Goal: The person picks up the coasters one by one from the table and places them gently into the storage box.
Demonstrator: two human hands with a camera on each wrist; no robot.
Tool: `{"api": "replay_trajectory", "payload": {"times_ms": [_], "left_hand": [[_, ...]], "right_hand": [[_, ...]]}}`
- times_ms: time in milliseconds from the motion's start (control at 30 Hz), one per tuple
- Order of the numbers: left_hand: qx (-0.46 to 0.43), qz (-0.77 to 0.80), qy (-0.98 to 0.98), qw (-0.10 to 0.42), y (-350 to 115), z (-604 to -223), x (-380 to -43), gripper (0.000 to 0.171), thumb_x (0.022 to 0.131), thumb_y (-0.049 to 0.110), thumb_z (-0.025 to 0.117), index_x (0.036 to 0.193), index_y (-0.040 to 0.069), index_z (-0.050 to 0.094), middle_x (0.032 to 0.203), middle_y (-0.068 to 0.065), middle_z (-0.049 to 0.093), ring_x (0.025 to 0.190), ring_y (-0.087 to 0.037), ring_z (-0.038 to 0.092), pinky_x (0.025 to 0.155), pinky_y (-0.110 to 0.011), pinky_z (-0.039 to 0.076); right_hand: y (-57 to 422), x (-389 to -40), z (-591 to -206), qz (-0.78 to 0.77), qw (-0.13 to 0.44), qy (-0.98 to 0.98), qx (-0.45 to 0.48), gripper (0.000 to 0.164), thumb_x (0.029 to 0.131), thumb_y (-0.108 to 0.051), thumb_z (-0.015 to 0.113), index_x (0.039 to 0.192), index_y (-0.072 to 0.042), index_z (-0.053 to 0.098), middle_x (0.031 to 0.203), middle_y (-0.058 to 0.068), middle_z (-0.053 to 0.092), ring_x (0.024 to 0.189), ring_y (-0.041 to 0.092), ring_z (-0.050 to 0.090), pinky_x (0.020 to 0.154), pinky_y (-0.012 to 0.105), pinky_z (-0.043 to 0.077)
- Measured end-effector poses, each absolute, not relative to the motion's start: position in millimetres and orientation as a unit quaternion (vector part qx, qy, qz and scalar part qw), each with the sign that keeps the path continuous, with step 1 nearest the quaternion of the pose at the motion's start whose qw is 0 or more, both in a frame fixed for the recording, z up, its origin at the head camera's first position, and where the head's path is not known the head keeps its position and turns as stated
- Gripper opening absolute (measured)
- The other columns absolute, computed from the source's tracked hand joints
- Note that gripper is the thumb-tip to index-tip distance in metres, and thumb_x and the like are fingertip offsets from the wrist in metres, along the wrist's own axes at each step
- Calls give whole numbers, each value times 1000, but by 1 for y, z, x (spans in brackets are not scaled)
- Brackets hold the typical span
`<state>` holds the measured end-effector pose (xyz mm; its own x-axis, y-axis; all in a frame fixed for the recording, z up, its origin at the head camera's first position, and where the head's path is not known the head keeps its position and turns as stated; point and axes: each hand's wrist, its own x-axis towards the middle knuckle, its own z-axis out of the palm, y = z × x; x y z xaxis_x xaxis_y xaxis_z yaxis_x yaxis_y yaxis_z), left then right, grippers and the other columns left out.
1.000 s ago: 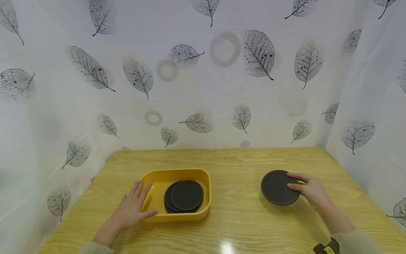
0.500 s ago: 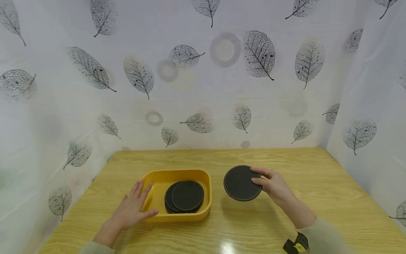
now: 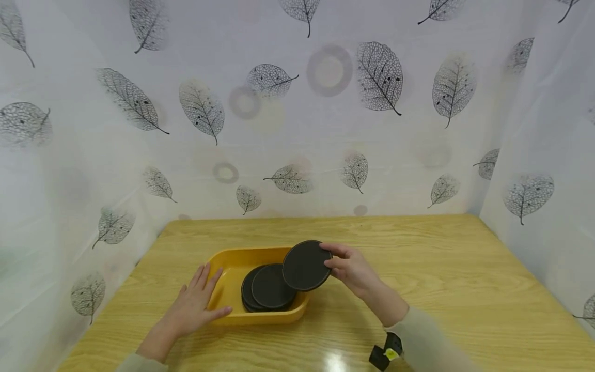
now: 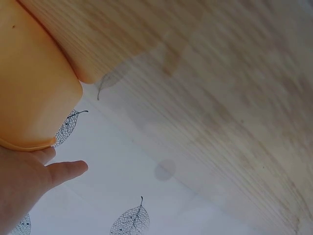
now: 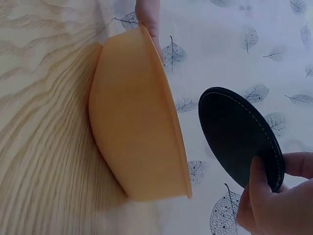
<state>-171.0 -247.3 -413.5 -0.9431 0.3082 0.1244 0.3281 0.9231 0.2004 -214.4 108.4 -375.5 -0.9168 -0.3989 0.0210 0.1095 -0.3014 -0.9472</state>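
Between thumb and fingers, my right hand [image 3: 353,268] pinches a round black coaster [image 3: 306,265] by its right edge. The coaster has pale stitching round its rim, plain in the right wrist view, where it is tilted and apart from the yellow tray [image 5: 139,117]. In the head view it overlaps the tray's right side. Several more black coasters [image 3: 271,289] lie stacked, slightly fanned, inside the tray on its right half. My left hand [image 3: 188,305] rests with spread, straight fingers on the tray's left rim; the left wrist view shows its fingers [image 4: 68,170] at that rim.
The tray stands on a light wood-grain table [image 3: 418,248]. A white curtain [image 3: 297,129] printed with dark leaves surrounds the table at the back and sides. A small black device [image 3: 386,351] is strapped at the right wrist.
My right hand has carried the coaster leftward from the right part of the table to over the tray's right edge. The left hand and the tray have stayed in place.
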Motion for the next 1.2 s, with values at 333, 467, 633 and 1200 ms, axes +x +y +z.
{"api": "replay_trajectory", "payload": {"times_ms": [333, 467, 633, 1200], "left_hand": [[-159, -115, -980, 42, -247, -414, -170, 85, 78, 55, 54, 138, 2, 26, 140, -29, 13, 128, -42, 11, 83, -69, 23], [-158, -112, -980, 49, -248, -415, -172, 86, 77, 56, 54, 138, 3, 26, 141, -28, 12, 128, -42, 11, 83, -69, 22], [-158, -113, -980, 49, -248, -415, -173, 86, 77, 57, 54, 138, 3, 25, 141, -28, 13, 128, -41, 11, 84, -69, 22], [-161, -115, -979, 54, -251, -418, -174, 87, 77, 57, 55, 139, 4, 24, 141, -28, 12, 128, -42, 11, 81, -68, 27]], "right_hand": [[74, -221, -384, -797, 181, 559, -139, 54, 77, 15, 44, 129, 15, 31, 129, 26, 34, 93, 14, 54, 71, 22, 45], [61, -221, -387, -796, 179, 562, -136, 52, 77, 16, 45, 128, 14, 34, 128, 25, 36, 90, 14, 54, 69, 21, 45], [46, -221, -389, -794, 173, 570, -121, 51, 77, 16, 47, 127, 12, 38, 123, 21, 41, 87, 13, 55, 68, 21, 46], [33, -219, -394, -773, 172, 601, -107, 47, 82, 8, 52, 128, 5, 42, 132, 23, 31, 96, 18, 51, 82, 32, 44]]}}
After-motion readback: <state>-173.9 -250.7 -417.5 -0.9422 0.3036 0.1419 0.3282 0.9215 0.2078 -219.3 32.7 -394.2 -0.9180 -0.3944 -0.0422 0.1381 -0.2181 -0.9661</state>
